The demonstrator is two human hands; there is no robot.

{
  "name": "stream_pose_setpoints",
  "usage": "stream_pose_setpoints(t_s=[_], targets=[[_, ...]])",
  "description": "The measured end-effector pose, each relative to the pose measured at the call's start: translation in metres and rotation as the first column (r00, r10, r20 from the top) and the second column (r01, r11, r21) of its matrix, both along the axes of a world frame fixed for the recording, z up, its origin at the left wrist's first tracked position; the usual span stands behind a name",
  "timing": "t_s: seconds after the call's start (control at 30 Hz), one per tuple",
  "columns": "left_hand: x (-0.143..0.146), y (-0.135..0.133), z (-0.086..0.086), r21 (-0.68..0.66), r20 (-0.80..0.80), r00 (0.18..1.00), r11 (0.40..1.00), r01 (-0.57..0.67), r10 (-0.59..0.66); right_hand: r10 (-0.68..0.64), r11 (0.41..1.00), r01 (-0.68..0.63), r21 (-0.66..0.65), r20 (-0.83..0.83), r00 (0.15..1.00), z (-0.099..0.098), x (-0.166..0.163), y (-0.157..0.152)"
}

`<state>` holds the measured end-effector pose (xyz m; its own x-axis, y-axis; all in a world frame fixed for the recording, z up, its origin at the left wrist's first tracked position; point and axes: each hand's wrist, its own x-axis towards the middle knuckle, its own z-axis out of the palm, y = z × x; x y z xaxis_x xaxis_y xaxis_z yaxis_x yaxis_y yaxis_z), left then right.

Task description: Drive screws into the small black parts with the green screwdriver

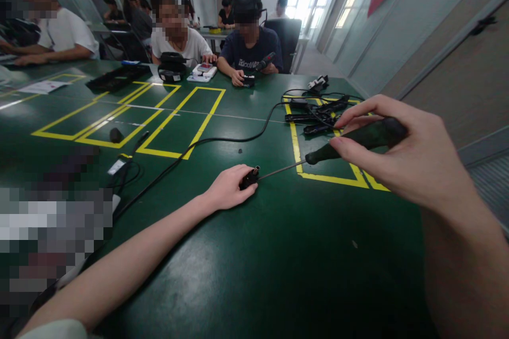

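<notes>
My right hand point(401, 143) is closed around the dark green handle of a screwdriver point(358, 140). Its thin metal shaft slants down to the left, and the tip meets a small black part point(248, 180). That part sits low over the green table, gripped between the thumb and fingers of my left hand point(230, 186). A short metal cylinder sticks up from its top. What kind of part it is, I cannot tell. My left forearm reaches in from the lower left.
Black tools and cables point(326, 114) lie in a yellow-taped box on the green table point(318, 254). A black cable point(222, 139) crosses the middle. A black tray point(117, 78) and a small dark block point(116, 135) are to the left. Across the table sit several people, one holding a power screwdriver point(265, 61).
</notes>
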<state>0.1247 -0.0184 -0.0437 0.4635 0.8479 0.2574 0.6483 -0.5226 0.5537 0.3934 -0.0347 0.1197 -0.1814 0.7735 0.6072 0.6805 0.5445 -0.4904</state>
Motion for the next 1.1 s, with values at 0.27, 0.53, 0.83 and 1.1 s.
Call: stream_pose_setpoints(t_s=[0.27,0.53,0.83,1.1], targets=[[0.0006,0.0018,-0.0024,-0.013,0.018,1.0,1.0,-0.009,0.009,0.049,0.998,-0.051,-0.021,-0.08,0.996,-0.0024,-0.0017,-0.0002],[0.0008,0.0014,-0.0005,-0.012,0.027,1.0,1.0,0.0,0.0,0.094,0.996,-0.094,0.007,-0.107,0.99,-0.0035,-0.0036,-0.002],[0.0001,0.0023,0.0014,-0.047,0.043,0.999,0.999,-0.016,0.018,-0.034,0.995,0.038,0.097,-0.037,0.999,-0.0058,-0.0044,0.0015],[0.0003,0.004,-0.0002,-0.047,0.076,0.997,0.999,-0.018,0.022,-0.025,0.992,0.029,0.121,-0.037,0.999,-0.0066,-0.0029,-0.0001]])
